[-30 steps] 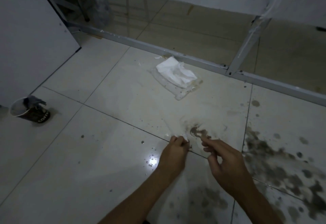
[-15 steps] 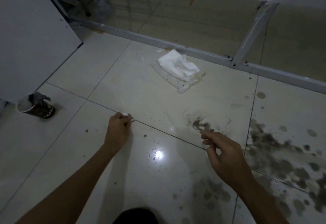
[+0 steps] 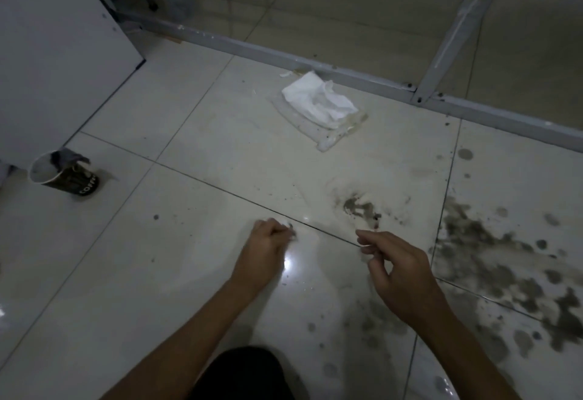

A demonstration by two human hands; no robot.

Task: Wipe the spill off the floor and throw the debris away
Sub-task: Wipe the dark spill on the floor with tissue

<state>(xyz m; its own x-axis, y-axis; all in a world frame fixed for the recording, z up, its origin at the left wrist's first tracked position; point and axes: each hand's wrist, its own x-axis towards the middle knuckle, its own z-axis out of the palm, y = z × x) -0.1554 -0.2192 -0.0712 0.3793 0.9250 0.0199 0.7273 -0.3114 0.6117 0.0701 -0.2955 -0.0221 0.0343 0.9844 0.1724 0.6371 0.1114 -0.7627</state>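
A dark wet spill stains the white floor tile just ahead of my hands. My left hand is closed low over the floor, left of the spill, with a small white scrap showing at its fingertips. My right hand hovers just below the spill with thumb and fingers pinched loosely together; I cannot tell if the pale speck at its tips is held. A crumpled white tissue lies on a clear plastic wrapper further ahead.
A tipped paper coffee cup with crumpled grey debris in it lies at the left, beside a white panel. More dark splotches cover the tiles at the right. A grey metal frame rail runs across behind the tissue.
My left hand went from the spill out to the left with the scrap, then came back toward the middle. My right hand has held its place by the spill.
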